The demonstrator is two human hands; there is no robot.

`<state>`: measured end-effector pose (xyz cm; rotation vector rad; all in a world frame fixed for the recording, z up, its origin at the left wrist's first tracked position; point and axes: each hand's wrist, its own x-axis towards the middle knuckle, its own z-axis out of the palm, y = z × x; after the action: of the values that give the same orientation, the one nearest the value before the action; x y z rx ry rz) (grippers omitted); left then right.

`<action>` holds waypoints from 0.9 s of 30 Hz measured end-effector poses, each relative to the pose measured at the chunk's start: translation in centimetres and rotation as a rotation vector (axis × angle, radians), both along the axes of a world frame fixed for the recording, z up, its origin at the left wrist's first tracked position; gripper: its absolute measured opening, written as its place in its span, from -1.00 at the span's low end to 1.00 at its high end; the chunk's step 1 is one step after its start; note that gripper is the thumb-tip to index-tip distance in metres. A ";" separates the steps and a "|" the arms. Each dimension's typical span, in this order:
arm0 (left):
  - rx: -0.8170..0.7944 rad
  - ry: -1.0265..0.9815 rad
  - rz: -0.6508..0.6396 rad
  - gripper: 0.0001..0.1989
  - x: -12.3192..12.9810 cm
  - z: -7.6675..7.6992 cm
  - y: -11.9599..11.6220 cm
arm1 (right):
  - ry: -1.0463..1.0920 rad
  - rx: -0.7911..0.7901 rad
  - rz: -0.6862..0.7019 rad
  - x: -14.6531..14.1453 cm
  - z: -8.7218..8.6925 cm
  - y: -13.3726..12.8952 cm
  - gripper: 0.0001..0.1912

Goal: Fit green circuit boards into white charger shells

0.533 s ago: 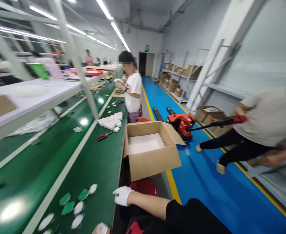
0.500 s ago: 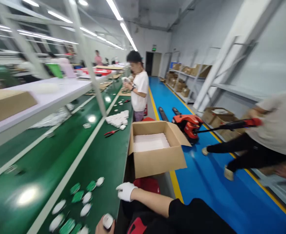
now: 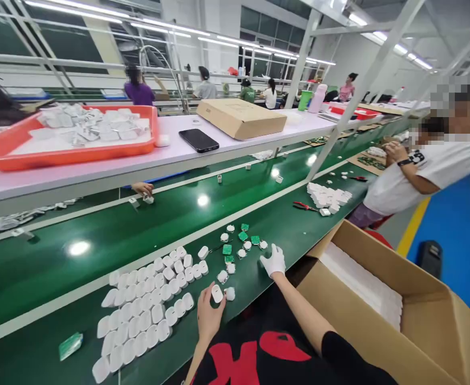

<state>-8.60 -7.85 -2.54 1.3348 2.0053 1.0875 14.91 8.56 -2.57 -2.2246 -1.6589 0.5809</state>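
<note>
My left hand (image 3: 209, 315), bare, grips a small white plastic housing (image 3: 217, 293) between thumb and fingers, low over the bench edge. A round white part (image 3: 230, 293) lies just right of it. In a white glove, my right hand (image 3: 274, 261) has its fingers spread at the bench edge and holds nothing. Left of the glove are scattered green circuit boards (image 3: 227, 249) and round white parts (image 3: 241, 253). Rows of white housings (image 3: 145, 321) stand on the green bench to the left.
An open cardboard box (image 3: 355, 315) is at the right. Red-handled pliers (image 3: 305, 206) lie near a white pile (image 3: 326, 197). A shelf (image 3: 170, 160) above bears a red tray (image 3: 122, 152) and a phone (image 3: 198, 140). A person (image 3: 435, 166) stands right; another person's hand (image 3: 143, 188) reaches across.
The view has swung left, bringing the housing rows and red tray into sight. My left hand still holds a white housing; my gloved right hand's fingers are now more spread.
</note>
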 end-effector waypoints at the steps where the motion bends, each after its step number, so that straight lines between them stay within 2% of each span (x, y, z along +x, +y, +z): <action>1: 0.002 -0.017 -0.008 -0.51 0.1 0.0 -0.2 | -0.001 0.023 0.012 -0.1 -0.1 0.9 -0.40; 4: 0.022 -0.090 -0.070 -0.53 0.8 0.7 0.1 | 0.019 0.052 0.059 -0.1 -0.5 3.0 -0.50; 7: 0.060 -0.173 -0.135 -0.47 1.6 2.2 1.6 | 0.063 0.053 0.079 0.5 -0.8 3.5 -0.68; 11: 0.097 -0.256 -0.152 -0.33 2.3 4.5 3.7 | 0.191 0.072 0.089 1.0 -0.2 1.9 -0.75; 13: 0.124 -0.299 -0.172 -0.35 2.6 5.7 4.5 | 0.298 0.104 0.119 0.8 0.7 0.4 -0.74; 17: 0.161 -0.323 -0.257 -0.51 3.0 8.3 5.4 | 0.545 0.227 0.296 -0.4 4.4 -3.0 -0.71; 21: 0.190 -0.270 -0.307 -0.48 3.2 10.3 6.3 | 0.688 0.354 0.588 -1.4 9.7 -4.9 -0.70; 24: 0.247 -0.197 -0.334 -0.41 3.3 11.1 6.8 | 0.654 0.471 0.777 -1.7 12.8 -4.7 -0.66; 27: 0.259 -0.142 -0.335 -0.40 3.2 11.7 7.0 | 0.545 0.616 0.898 -1.9 14.1 -4.1 -0.61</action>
<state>-5.38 -0.89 9.19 1.6041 1.5079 1.2686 13.03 4.45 11.54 -0.7449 -2.0650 0.6588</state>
